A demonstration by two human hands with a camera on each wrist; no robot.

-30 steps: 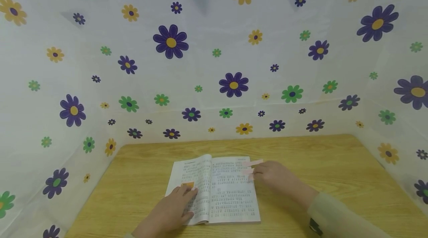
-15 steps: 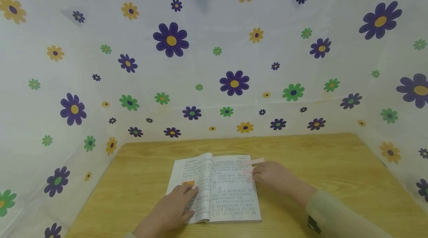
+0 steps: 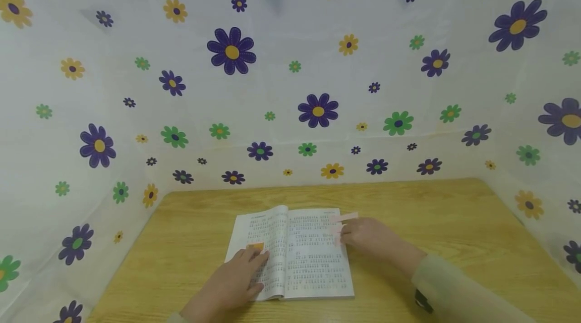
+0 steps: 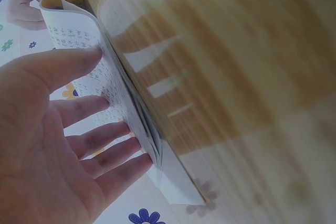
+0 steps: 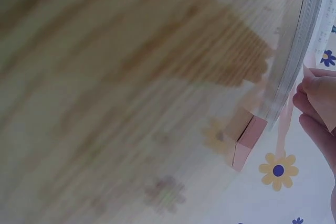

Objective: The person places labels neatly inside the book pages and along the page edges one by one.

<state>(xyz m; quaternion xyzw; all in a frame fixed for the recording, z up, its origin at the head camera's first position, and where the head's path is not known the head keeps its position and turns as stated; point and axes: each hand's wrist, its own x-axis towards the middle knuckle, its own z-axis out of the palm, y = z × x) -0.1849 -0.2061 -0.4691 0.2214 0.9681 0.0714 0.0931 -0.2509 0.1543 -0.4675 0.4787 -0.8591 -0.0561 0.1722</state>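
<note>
An open book point(image 3: 317, 275) with printed pages lies on the table. My left hand point(image 3: 231, 277) rests on its left page with relaxed fingers, just below an orange tab point(image 3: 256, 246); in the left wrist view the fingertips touch the curved page. At the right page's outer edge, my right hand point(image 3: 379, 239) pinches a pale pink paper strip point(image 5: 324, 100). Another pink strip point(image 3: 349, 216) juts out past the page edge just above the fingers. Beside the book's page edges, the right wrist view shows a folded pink piece point(image 5: 249, 137). Part of the right hand falls outside that view.
The wood-grain table point(image 3: 431, 212) extends around the book on all sides. A white sheet point(image 3: 272, 86) printed with purple, green and yellow flowers stands behind it and along both sides.
My right hand has edged slightly left over the page's edge, covering more of the lower pink paper. My left hand stays on the left page. The head view has tilted slightly.
</note>
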